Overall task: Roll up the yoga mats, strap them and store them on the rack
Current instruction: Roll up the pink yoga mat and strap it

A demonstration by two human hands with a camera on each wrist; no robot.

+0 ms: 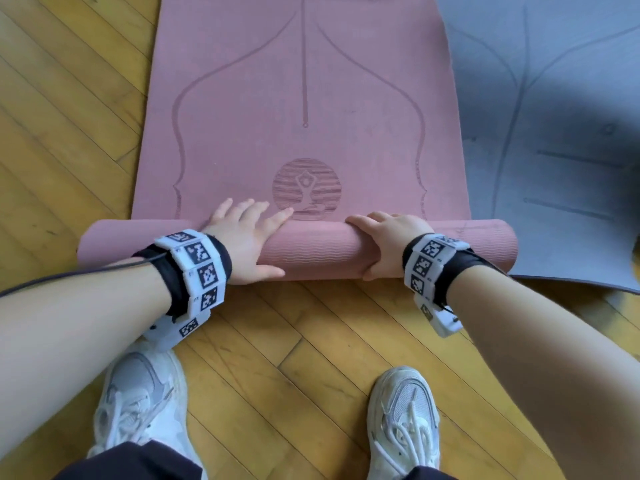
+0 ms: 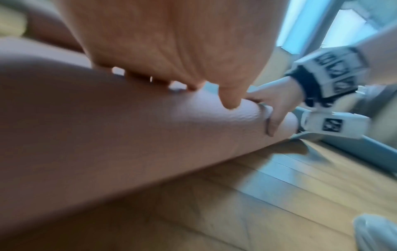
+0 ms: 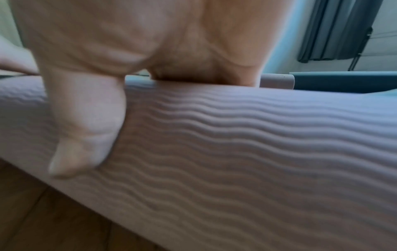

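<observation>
The pink mat [image 1: 304, 98] lies on the floor [image 1: 69, 133], its near end a soft roll [image 1: 311, 252] at 6 o'clock. Left hand [image 1: 242, 242] presses flat-fingered; right hand [image 1: 388, 242] curls over it (foam looks light, springy), so hold mid-roll, evenly.

A home room or small exercise studio: herringbone wood floor [image 1: 277, 341], two yoga mats [image 1: 304, 98] side by side, dark curtains [image 3: 335, 30] by a bright window

We see a herringbone wood floor [image 1: 263, 341]; at two o'clock, grey-blue curtains [image 3: 335, 30] hang in daylight.
</observation>
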